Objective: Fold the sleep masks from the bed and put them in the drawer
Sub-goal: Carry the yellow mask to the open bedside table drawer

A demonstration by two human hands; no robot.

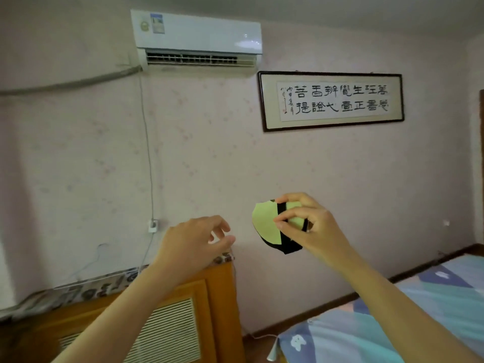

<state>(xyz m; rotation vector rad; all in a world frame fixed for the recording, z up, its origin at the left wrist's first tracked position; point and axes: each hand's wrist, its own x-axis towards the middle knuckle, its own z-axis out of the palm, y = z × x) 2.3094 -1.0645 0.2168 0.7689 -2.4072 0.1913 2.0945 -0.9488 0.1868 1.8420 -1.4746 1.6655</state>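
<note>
Up at mid-height, a little toward four o'clock from the centre of the view, a folded sleep mask is held in the air in front of the pink wall. Its pale green face is turned to the camera, with black fabric showing along the lower edge and a black strap crossing it. The right hand has it in a pinching grip, thumb and fingers curled round the three o'clock side of the mask and over the strap.

At nine o'clock from the mask, apart from it, the left hand hangs in the air holding nothing, its grip loose, fingers relaxed and slightly bent, thumb pointing toward the mask.

Below the left forearm, at about seven o'clock in the view, stands a wooden cabinet with a slatted vent panel, and a patterned cloth lies along its top. At five o'clock lies the bed, covered with a sheet of blue, teal and pink patches.

Higher on the wall, at eleven o'clock, an air conditioner is mounted, with a cable running down from it to a wall socket. At one o'clock hangs a framed calligraphy panel.
</note>
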